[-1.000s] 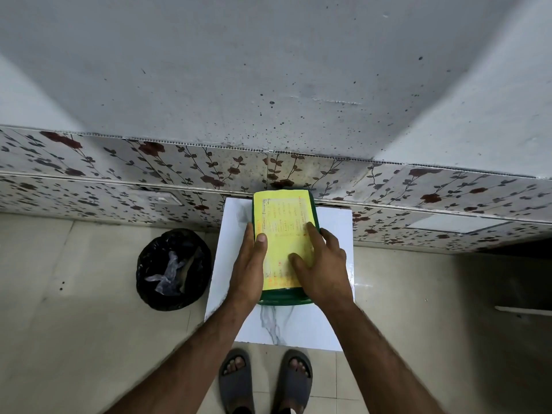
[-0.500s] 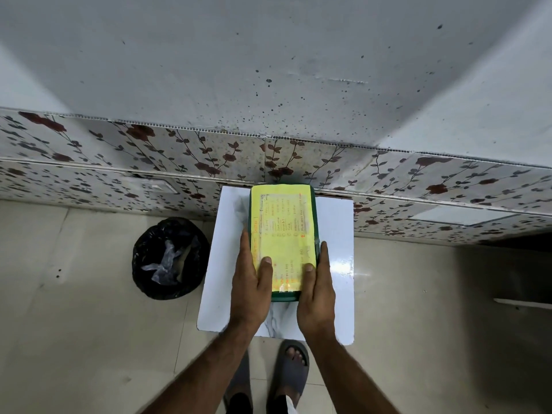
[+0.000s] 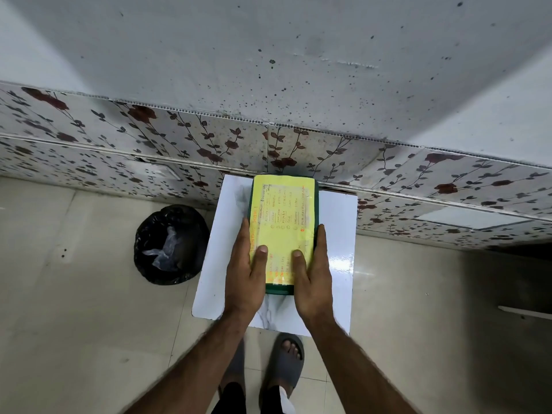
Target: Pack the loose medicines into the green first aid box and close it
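The green first aid box (image 3: 283, 289) lies closed on a small white marble-patterned table (image 3: 337, 234), its lid covered by a yellow sheet with handwriting (image 3: 283, 216). My left hand (image 3: 246, 270) clasps the box's near left side, thumb pressed on the lid. My right hand (image 3: 313, 273) clasps the near right side, thumb also on the lid. No loose medicines are visible; the inside of the box is hidden.
A black bin (image 3: 170, 245) lined with a plastic bag stands on the tiled floor left of the table. A floral-patterned wall panel (image 3: 209, 144) runs right behind the table. My feet in grey sandals (image 3: 283, 369) are below the table's near edge.
My right hand slid off the top of the lid to the box's right side. Both hands moved toward the near end, thumbs now on the lid. The view shifted a little.
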